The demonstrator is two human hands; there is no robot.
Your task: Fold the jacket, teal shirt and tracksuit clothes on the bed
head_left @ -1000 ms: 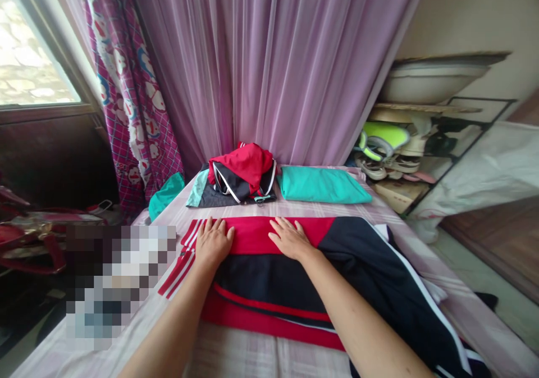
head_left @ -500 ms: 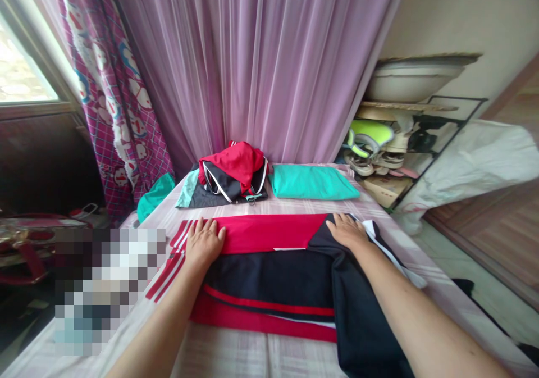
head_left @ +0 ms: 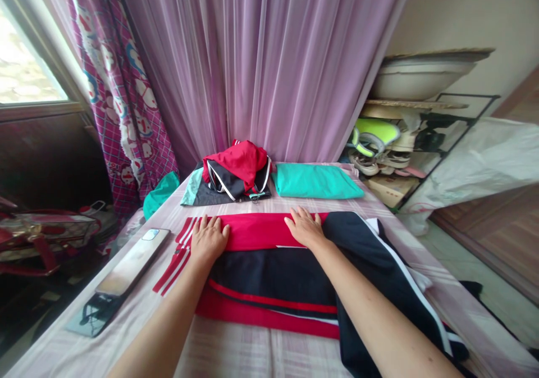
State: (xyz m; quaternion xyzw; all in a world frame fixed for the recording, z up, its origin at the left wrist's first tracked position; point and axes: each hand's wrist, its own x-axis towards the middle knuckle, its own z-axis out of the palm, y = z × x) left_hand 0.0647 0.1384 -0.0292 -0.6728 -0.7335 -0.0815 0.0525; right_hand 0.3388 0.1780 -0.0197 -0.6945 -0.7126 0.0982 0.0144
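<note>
A red and black tracksuit jacket (head_left: 273,279) lies spread on the bed, partly folded, with its red sleeve (head_left: 255,232) laid straight across the top. My left hand (head_left: 209,237) rests flat on that sleeve beside the white-striped cuff, fingers spread. Toward the sleeve's other end, my right hand (head_left: 305,226) presses flat on the red cloth, fingers apart, just left of the black shoulder part. Part of the black cloth is hidden under my right forearm.
Behind the jacket lie a crumpled red and black garment (head_left: 240,164) and a folded turquoise cloth (head_left: 318,180). A phone (head_left: 130,265) sits at the left bed edge. A purple curtain (head_left: 269,69) hangs behind. A rack with shoes (head_left: 393,159) stands at right.
My right hand has moved left along the sleeve, from the black shoulder part onto the red cloth. The black part at right now lies spread wider. My left hand stays by the cuff.
</note>
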